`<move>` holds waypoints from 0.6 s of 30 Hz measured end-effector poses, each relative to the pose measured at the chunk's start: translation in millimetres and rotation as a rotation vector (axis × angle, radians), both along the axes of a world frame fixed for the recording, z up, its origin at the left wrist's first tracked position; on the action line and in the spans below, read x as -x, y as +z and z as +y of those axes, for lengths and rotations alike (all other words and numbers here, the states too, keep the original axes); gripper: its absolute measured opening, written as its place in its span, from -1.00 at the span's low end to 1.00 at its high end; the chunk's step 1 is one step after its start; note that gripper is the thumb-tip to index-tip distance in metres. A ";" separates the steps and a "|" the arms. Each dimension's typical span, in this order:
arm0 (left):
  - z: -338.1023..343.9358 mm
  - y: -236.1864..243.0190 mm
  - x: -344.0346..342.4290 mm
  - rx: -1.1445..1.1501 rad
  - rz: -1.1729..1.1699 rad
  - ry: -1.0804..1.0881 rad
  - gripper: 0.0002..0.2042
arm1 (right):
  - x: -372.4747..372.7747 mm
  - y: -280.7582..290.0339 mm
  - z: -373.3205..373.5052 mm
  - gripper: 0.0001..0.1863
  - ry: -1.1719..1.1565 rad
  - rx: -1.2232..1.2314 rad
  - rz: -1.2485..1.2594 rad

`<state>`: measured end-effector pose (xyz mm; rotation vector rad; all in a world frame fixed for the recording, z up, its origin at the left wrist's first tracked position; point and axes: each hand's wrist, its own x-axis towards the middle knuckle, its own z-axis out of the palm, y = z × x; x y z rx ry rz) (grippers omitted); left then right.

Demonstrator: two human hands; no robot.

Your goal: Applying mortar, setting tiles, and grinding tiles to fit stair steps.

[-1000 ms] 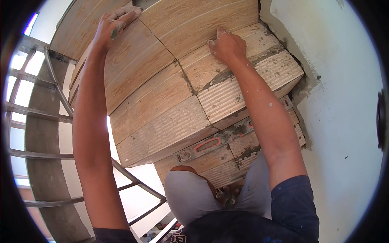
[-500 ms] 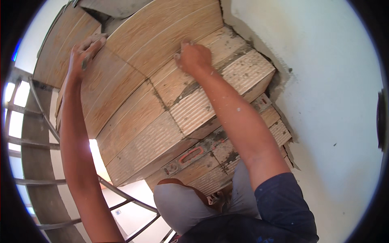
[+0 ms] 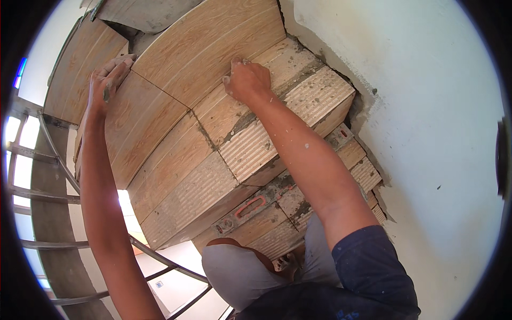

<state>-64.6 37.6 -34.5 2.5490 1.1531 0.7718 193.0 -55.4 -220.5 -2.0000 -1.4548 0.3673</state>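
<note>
My left hand (image 3: 110,80) is curled over the top edge of an upright wood-look riser tile (image 3: 136,128), beside its joint with a second riser tile (image 3: 208,48). My right hand (image 3: 245,80) has bent fingers at the lower edge of that second tile, where it meets the tread tile (image 3: 224,122); whether the fingertips hold anything is hidden. Wet mortar and crumbs are spread along the tread's joints and beside its grooved nosing (image 3: 314,96). Both hands are dusty with cement.
A dirty spirit level (image 3: 229,218) with orange-red handles lies on the lower step below my right arm. Bare grey concrete (image 3: 149,13) shows above the tiles. A curved metal railing (image 3: 50,194) runs along the left; a pale wall (image 3: 426,133) borders the stairs on the right.
The view has shifted, so hands and stairs sit further left and lower, with more bare concrete showing at the top. Both hands stay at the same spots on the tiles.
</note>
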 end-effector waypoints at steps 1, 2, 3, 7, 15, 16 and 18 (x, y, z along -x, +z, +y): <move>1.1 -1.4 -1.9 0.008 -0.006 0.008 -0.75 | -1.8 -1.5 -0.8 -0.57 -0.005 -0.011 0.008; 2.0 -2.9 -3.4 0.015 -0.014 0.017 -0.76 | -3.4 -2.6 -1.7 -0.57 -0.002 -0.011 0.009; 3.5 -3.5 -3.1 0.013 -0.010 0.021 -0.76 | -4.2 -4.0 -2.5 -0.58 -0.002 -0.017 -0.011; 14.2 -5.3 8.6 -0.496 0.344 -0.139 -0.77 | -6.5 -6.1 -5.4 -0.63 -0.007 -0.050 -0.030; 18.6 -6.4 15.3 -0.475 0.368 -0.066 -0.69 | -10.6 -10.9 6.1 -0.57 -0.013 -0.039 -0.180; 46.4 -2.0 39.5 -0.247 0.094 -0.168 -0.73 | 0.8 -6.0 8.0 -0.57 -0.003 -0.085 -0.163; 64.5 -13.7 43.2 -0.092 -0.241 -0.239 -0.74 | 3.6 -14.0 13.1 -0.56 -0.004 -0.049 -0.198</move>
